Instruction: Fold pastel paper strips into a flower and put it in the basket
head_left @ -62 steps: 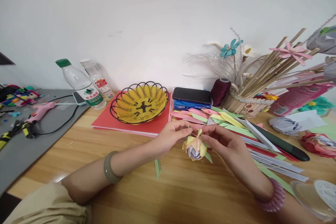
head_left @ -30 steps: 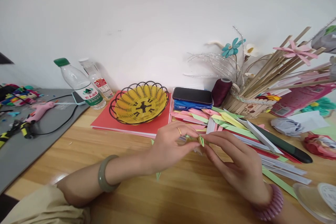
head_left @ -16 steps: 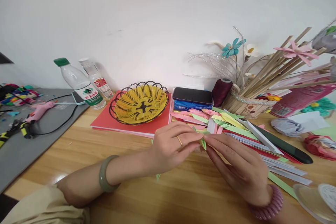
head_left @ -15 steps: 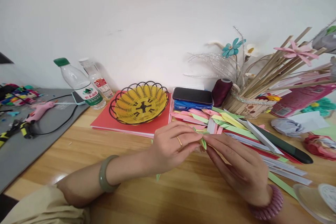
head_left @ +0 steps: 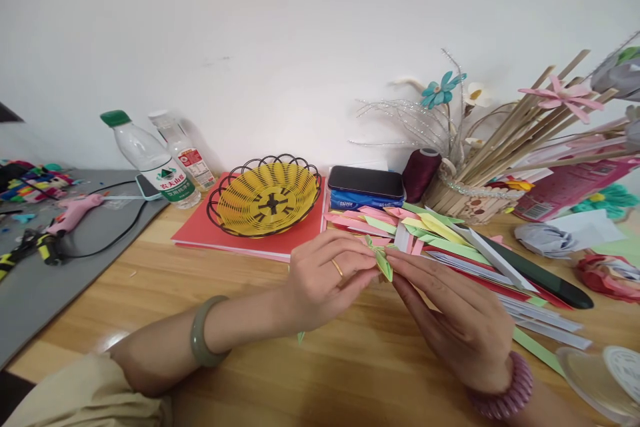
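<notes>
Between my two hands is a small folded light-green paper piece [head_left: 383, 265], held above the wooden table. My left hand [head_left: 333, 277], with a gold ring, pinches its left side between thumb and fingers. The fingertips of my right hand [head_left: 455, 303] press on its right side, the thumb below. Part of the paper is hidden behind the fingers. Just beyond my hands lies a pile of folded paper strips [head_left: 395, 221] in pink, green and yellow. A bit of green paper [head_left: 301, 337] shows below my left wrist.
A yellow woven basket [head_left: 270, 203] stands on red paper sheets [head_left: 195, 233]. Two bottles [head_left: 167, 173] are at the left, near a pink glue gun [head_left: 75, 213]. A phone [head_left: 365, 181] lies on a blue pack. At right are white strips [head_left: 545, 323] and a tape roll [head_left: 600, 377].
The green paper piece has turned a little between my fingers, and more of it shows. Both hands stay almost in place, still pinching it.
</notes>
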A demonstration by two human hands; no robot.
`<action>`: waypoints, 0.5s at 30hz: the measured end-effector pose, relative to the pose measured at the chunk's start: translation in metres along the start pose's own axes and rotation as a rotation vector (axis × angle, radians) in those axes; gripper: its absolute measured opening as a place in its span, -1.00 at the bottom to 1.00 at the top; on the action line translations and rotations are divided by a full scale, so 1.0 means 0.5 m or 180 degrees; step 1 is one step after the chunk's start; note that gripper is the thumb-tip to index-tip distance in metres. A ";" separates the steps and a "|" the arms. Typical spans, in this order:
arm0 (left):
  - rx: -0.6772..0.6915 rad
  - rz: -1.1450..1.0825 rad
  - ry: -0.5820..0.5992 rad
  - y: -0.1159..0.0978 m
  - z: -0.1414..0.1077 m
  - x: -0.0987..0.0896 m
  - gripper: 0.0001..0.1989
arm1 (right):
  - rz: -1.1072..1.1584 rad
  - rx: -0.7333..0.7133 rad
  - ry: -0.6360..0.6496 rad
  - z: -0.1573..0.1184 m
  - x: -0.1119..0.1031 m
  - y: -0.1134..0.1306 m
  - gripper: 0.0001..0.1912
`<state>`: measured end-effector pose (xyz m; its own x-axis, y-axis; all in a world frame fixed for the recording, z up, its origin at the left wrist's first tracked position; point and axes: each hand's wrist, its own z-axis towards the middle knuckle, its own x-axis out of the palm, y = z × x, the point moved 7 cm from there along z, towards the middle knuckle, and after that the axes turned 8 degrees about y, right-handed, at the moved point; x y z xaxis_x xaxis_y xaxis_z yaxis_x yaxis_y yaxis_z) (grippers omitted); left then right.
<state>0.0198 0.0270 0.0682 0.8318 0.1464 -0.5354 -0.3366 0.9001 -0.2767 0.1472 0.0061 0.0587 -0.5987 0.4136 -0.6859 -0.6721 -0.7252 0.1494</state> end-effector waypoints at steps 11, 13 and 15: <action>-0.0078 -0.0131 0.0088 0.011 -0.006 0.007 -0.88 | -0.0063 0.0051 -0.0085 -0.002 -0.003 -0.004 -0.73; -0.0024 -0.0121 0.0102 0.009 -0.005 0.007 -0.88 | -0.0016 0.0053 -0.0079 0.000 -0.004 -0.004 -0.75; 0.0005 -0.0125 0.0124 0.008 -0.003 0.007 -0.88 | 0.0044 0.0040 -0.0071 0.002 -0.006 -0.004 -0.76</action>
<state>0.0206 0.0306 0.0641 0.8265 0.0951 -0.5548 -0.3033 0.9055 -0.2968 0.1499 0.0067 0.0610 -0.6174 0.4158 -0.6678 -0.6690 -0.7241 0.1676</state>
